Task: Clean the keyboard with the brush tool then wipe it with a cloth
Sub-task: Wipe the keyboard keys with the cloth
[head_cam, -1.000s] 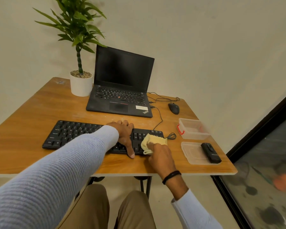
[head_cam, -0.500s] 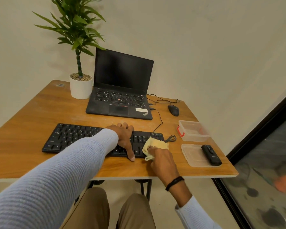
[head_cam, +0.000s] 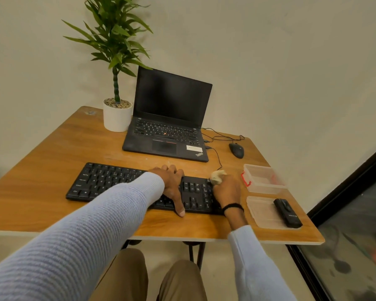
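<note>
A black keyboard [head_cam: 109, 181] lies across the wooden table [head_cam: 52, 153] in front of me. My left hand [head_cam: 172, 183] rests flat on its middle keys, thumb reaching down over the front edge. My right hand [head_cam: 226, 191] grips a bunched yellow cloth [head_cam: 218, 177] at the keyboard's far right corner, pressing it against the keys there. The black brush tool [head_cam: 288, 212] lies on a clear plastic lid [head_cam: 263, 211] to the right of the keyboard.
An open black laptop [head_cam: 167, 131] stands behind the keyboard, with a potted plant [head_cam: 117, 117] to its left. A black mouse [head_cam: 236, 150] and its cable lie at the back right. A clear plastic box [head_cam: 263, 179] sits beside my right hand. The table's right edge is close.
My right hand has moved the cloth away from the keyboard's front edge, up and to the right, to its far right corner. My left hand has stayed on the keys.
</note>
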